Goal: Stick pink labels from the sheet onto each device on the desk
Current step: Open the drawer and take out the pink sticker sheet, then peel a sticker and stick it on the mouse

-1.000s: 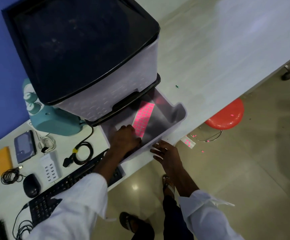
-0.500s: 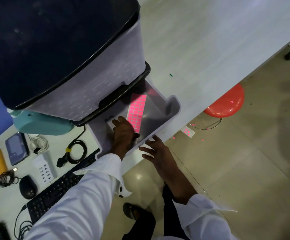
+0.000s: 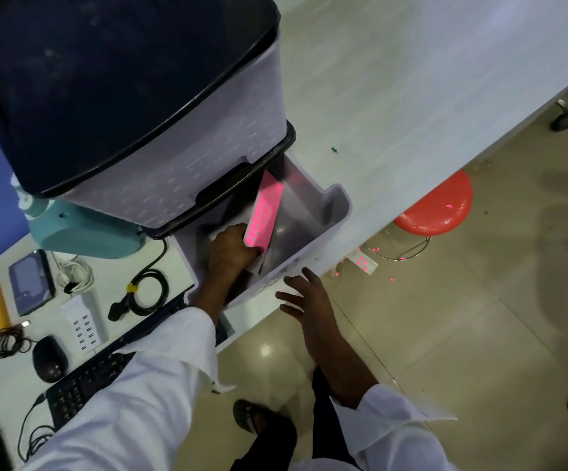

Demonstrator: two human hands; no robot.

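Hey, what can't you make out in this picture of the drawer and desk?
Head view only:
The drawer contents: covered by the left hand and the pink label sheet it grips.
The keyboard: mostly under the left sleeve.
Print on the labels: too small to read.

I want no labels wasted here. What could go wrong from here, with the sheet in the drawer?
The left hand grips the pink label sheet by its lower end, tilted up under the cabinet frame; it may bend or snag. The open drawer reaches the desk edge while the right hand hovers off it; a hard tug might pull it out.
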